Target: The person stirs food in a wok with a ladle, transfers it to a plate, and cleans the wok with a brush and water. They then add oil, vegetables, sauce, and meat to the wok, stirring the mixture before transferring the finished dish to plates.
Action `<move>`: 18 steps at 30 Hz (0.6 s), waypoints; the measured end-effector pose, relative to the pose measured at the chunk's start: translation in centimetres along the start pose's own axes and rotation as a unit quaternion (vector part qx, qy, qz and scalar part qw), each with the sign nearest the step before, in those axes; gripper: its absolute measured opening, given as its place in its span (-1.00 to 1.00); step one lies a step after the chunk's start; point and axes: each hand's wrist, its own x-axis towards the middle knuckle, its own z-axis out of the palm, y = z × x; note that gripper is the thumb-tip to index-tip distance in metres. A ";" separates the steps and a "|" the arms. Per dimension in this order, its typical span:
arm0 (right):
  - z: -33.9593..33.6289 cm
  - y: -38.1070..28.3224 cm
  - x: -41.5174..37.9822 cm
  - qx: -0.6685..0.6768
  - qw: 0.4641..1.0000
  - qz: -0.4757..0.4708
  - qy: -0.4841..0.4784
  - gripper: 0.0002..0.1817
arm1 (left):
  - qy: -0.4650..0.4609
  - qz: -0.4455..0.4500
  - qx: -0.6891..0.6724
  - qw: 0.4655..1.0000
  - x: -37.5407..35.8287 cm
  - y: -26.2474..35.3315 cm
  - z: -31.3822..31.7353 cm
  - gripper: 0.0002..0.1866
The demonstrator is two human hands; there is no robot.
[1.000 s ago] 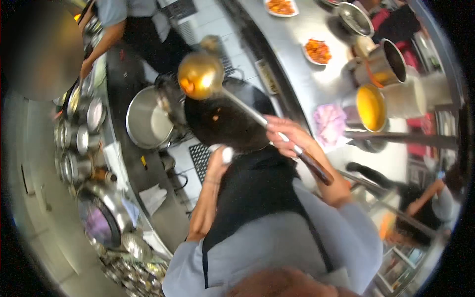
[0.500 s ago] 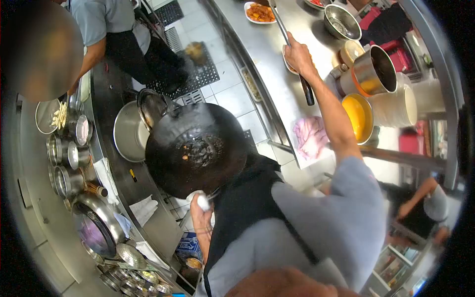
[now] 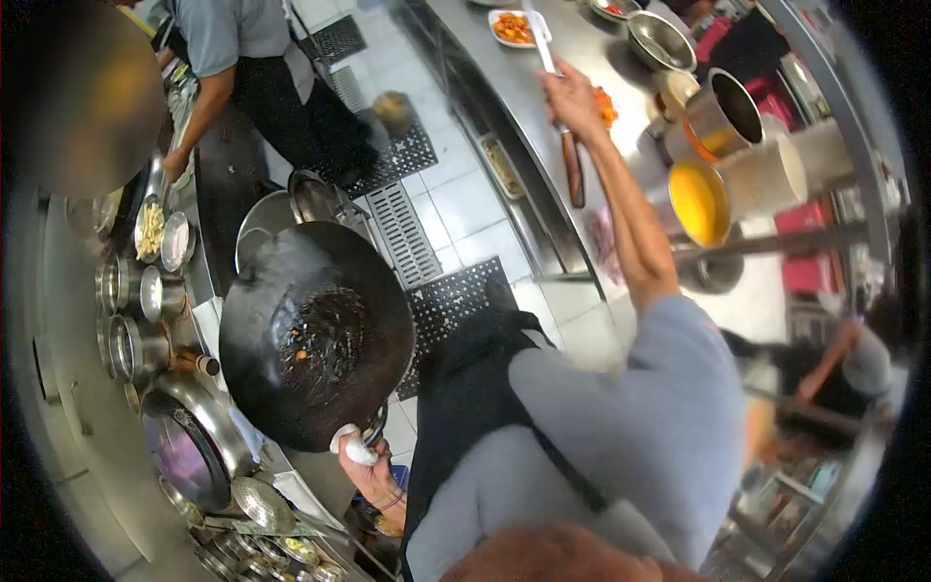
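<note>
My left hand [image 3: 371, 475] is closed on the handle of a large black wok [image 3: 262, 364], with a folded white cloth [image 3: 355, 446] between palm and metal. Oily residue and a few small orange bits cling to the tilted wok's inside. Stretched out over the steel counter, my right hand [image 3: 574, 102] grips a long-handled cooking utensil with a wooden grip [image 3: 573, 175]. Its metal shaft runs up past the frame's top edge, so its head is hidden. Close to that hand are a white dish of orange-red food [image 3: 514, 29] and more orange food [image 3: 606, 107], partly covered by the hand.
On the steel counter [image 3: 465, 24] stand a metal bowl [image 3: 662, 42], a tall pot [image 3: 722, 112] and a container of yellow liquid [image 3: 698, 204]. A large pot [image 3: 264, 218] sits behind the wok. At upper left a co-worker [image 3: 208, 48] stands by several metal containers [image 3: 144, 346].
The wok and my left hand have swung left and down, away from the counter. My right hand stays over the counter with the utensil. The co-worker's arm has shifted.
</note>
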 end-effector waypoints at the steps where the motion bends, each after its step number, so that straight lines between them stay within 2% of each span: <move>1: 1.7 -4.6 -4.7 0.036 0.997 0.048 -0.047 -0.39 | -0.060 0.064 0.073 0.993 0.5 0.3 -3.1 -0.72; 2: 3.5 -4.5 -7.7 0.119 0.981 0.062 -0.137 -0.34 | -0.112 0.136 0.136 0.975 1.0 0.6 -6.2 -0.62; 3: 5.6 -7.7 -13.7 0.125 0.976 0.054 -0.172 -0.32 | -0.106 0.160 0.108 0.975 1.0 1.2 -6.9 -0.58; 4: 7.9 -9.1 -18.1 0.058 0.966 0.068 -0.241 -0.29 | -0.135 0.147 0.097 0.975 0.6 2.6 -8.0 -0.57; 5: 10.2 -12.4 -22.3 -0.117 0.937 0.104 -0.313 -0.37 | -0.165 0.132 0.086 0.974 0.2 4.1 -9.1 -0.55; 6: 12.8 -10.9 -26.3 0.001 0.899 0.147 -0.412 -0.40 | -0.193 0.116 0.076 0.971 -0.2 5.6 -10.3 -0.53; 7: 15.9 -9.1 -29.6 -0.005 0.881 0.048 -0.470 -0.46 | -0.193 0.032 -0.012 0.981 -1.3 7.8 -9.9 -0.57; 9: 21.7 -6.8 -35.4 0.026 0.834 -0.118 -0.539 -0.56 | -0.116 0.016 -0.087 0.989 -1.7 9.2 -11.3 -0.83; 10: 23.4 -8.8 -37.1 0.017 0.813 -0.151 -0.562 -0.62 | -0.090 0.175 0.021 0.980 -1.7 8.9 -12.2 -0.81; 11: 25.7 -9.3 -38.4 0.002 0.793 -0.153 -0.590 -0.64 | -0.059 0.325 0.132 0.935 -1.6 8.8 -13.0 -0.78; 14: 32.7 -10.0 -42.0 0.039 0.748 -0.187 -0.636 -0.62 | 0.062 0.296 -0.029 0.953 0.5 12.7 -19.0 -0.78; 16: 36.6 -10.8 -43.3 0.080 0.729 -0.188 -0.654 -0.60 | 0.029 0.139 -0.221 0.965 2.5 16.3 -22.5 -0.77; 18: 39.7 -11.9 -44.1 0.110 0.705 -0.154 -0.683 -0.57 | 0.129 0.193 -0.274 0.933 2.5 18.7 -20.1 -0.76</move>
